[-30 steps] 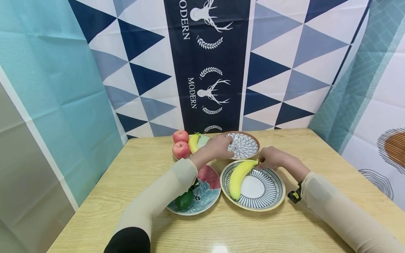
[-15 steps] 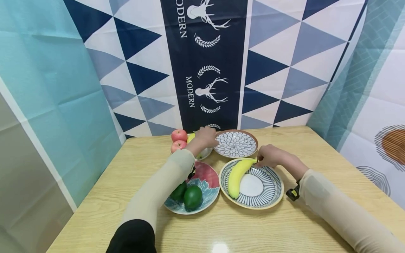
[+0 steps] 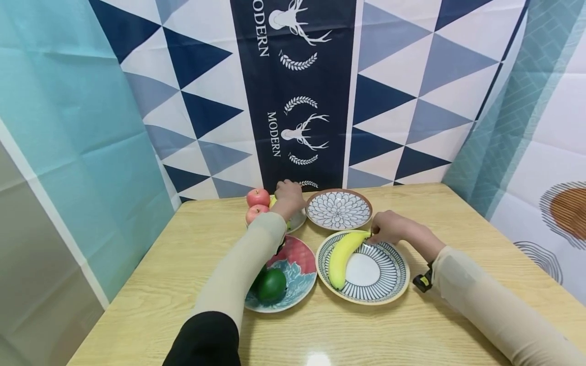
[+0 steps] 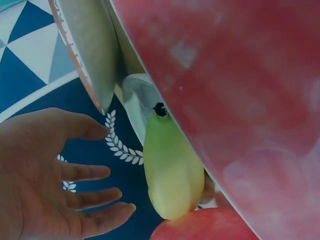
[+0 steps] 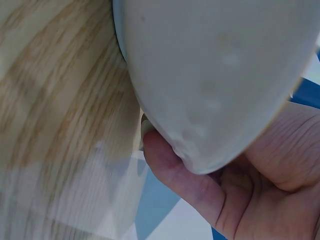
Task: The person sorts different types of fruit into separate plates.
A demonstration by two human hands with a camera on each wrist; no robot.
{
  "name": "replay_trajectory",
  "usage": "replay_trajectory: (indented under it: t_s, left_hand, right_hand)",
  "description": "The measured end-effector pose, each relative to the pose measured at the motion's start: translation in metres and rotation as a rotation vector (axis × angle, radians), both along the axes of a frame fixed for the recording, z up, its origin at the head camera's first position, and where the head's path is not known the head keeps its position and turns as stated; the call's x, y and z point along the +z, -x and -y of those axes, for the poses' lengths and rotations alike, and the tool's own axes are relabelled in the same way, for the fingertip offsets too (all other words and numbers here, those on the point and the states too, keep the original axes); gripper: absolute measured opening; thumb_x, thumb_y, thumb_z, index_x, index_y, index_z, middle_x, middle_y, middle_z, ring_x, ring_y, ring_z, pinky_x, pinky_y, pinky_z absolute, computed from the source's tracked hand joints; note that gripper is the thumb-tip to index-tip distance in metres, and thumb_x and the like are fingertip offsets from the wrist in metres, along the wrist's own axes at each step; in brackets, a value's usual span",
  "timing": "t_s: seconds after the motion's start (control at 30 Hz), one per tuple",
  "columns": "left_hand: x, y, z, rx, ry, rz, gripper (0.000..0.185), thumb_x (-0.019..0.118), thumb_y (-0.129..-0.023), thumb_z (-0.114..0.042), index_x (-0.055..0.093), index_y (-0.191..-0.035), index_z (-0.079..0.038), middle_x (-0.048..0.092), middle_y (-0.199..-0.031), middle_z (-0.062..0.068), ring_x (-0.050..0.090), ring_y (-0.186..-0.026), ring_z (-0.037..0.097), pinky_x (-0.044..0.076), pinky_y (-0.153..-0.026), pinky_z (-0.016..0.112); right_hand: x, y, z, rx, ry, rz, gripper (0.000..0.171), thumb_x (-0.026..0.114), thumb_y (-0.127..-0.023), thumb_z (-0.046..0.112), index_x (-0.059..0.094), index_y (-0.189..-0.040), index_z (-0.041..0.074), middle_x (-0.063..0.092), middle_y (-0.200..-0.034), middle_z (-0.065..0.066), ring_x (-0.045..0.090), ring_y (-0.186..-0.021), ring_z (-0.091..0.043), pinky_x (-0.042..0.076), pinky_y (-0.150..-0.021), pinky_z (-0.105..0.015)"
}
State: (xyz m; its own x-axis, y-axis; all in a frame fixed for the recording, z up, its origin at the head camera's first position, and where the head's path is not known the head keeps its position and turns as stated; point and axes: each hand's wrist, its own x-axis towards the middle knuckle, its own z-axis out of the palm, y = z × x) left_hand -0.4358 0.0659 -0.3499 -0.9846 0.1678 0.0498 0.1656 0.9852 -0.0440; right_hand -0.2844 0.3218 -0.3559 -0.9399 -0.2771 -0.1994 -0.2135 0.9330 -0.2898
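- Hands first: our left hand (image 3: 288, 195) reaches to the far side of the table (image 3: 458, 223), over the small plate (image 3: 297, 221) that holds a pale green-yellow banana (image 4: 170, 172); from the left wrist view its fingers (image 4: 85, 172) are spread and straight, just beside that banana and not gripping it.
- Two red apples (image 3: 257, 204) sit at the left of that far plate, touching or nearly touching each other, and our left hand is right next to them.
- Our right hand (image 3: 389, 227) rests at the far right rim of the striped plate (image 3: 393, 284), fingers curled at the tip of the yellow banana (image 3: 344, 251); we cannot tell from the head view whether they pinch the banana or the rim.
- From the right wrist view, our fingers (image 5: 185, 182) lie under a pale plate edge, touching it.
- Yellow banana lies on the striped plate, along its left side, running from near left to far right.
- Flower-patterned plate (image 3: 339, 209) stands at the far middle, between our two hands.
- Near left, a red and blue plate (image 3: 299, 267) carries a green fruit (image 3: 271, 284), partly hidden by our left sleeve (image 3: 242, 264).
- Patterned cloth (image 3: 302, 96) with deer heads hangs behind the table.
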Motion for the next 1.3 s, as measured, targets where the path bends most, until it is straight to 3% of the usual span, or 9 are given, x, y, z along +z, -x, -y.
replay_trajectory:
  t_s: [0.1,0.23,0.4,0.47,0.67,1.03,1.3]
  left_hand:
    - [-0.003,0.005,0.000,0.038,0.032,0.004,0.060,0.068,-0.096,-0.041,0.058,-0.145,-0.009,0.055,-0.136,0.022,0.054,-0.122,0.040,0.059,-0.091,0.046]
    - [-0.006,0.002,0.002,0.079,0.059,0.025,0.058,0.067,-0.096,-0.038,0.058,-0.145,-0.008,0.055,-0.138,0.023,0.055,-0.122,0.042,0.059,-0.091,0.049]
    - [-0.007,-0.002,0.009,0.137,0.004,0.052,0.055,0.069,-0.095,-0.035,0.060,-0.142,-0.006,0.058,-0.136,0.023,0.056,-0.120,0.042,0.059,-0.085,0.050]
    - [-0.009,0.002,0.011,0.145,-0.004,0.062,0.055,0.068,-0.095,-0.035,0.060,-0.141,-0.006,0.059,-0.135,0.022,0.056,-0.117,0.041,0.059,-0.083,0.049]
    - [-0.018,0.015,0.012,0.131,0.028,0.089,0.057,0.068,-0.095,-0.037,0.059,-0.142,-0.007,0.058,-0.133,0.021,0.056,-0.113,0.041,0.060,-0.079,0.049]
    - [-0.023,0.010,0.014,0.087,0.044,0.071,0.054,0.064,-0.100,-0.034,0.056,-0.146,-0.008,0.052,-0.137,0.020,0.067,-0.104,0.032,0.062,-0.078,0.044]
    - [-0.028,0.010,0.018,0.067,0.005,0.057,0.048,0.064,-0.100,-0.026,0.059,-0.144,-0.006,0.050,-0.141,0.022,0.068,-0.109,0.030,0.061,-0.078,0.042]
  right_hand:
    - [0.001,0.000,0.000,-0.001,0.003,0.004,0.018,0.082,-0.095,0.022,0.075,-0.088,0.007,0.064,-0.078,-0.003,0.059,-0.066,-0.016,0.049,-0.057,-0.027]
    - [0.002,-0.001,0.000,0.005,0.004,0.002,0.019,0.082,-0.094,0.023,0.075,-0.089,0.006,0.065,-0.078,-0.003,0.059,-0.065,-0.016,0.049,-0.057,-0.027]
    - [0.002,-0.001,0.000,0.010,-0.002,0.003,0.019,0.082,-0.094,0.023,0.075,-0.089,0.007,0.065,-0.078,-0.003,0.059,-0.065,-0.016,0.049,-0.057,-0.027]
    - [0.002,-0.001,0.000,0.010,-0.004,0.003,0.019,0.083,-0.094,0.024,0.075,-0.089,0.007,0.065,-0.078,-0.003,0.059,-0.065,-0.016,0.050,-0.057,-0.027]
    - [0.000,0.001,0.001,-0.011,0.002,0.014,0.019,0.083,-0.094,0.024,0.075,-0.092,0.006,0.066,-0.081,-0.003,0.061,-0.066,-0.016,0.051,-0.058,-0.028]
    - [0.000,0.000,0.001,-0.015,0.007,0.010,0.019,0.083,-0.094,0.023,0.075,-0.091,0.006,0.066,-0.082,-0.003,0.061,-0.068,-0.017,0.052,-0.059,-0.028]
    - [0.001,-0.002,0.001,-0.013,-0.005,0.013,0.019,0.083,-0.094,0.024,0.075,-0.091,0.006,0.065,-0.081,-0.004,0.060,-0.069,-0.017,0.051,-0.059,-0.028]
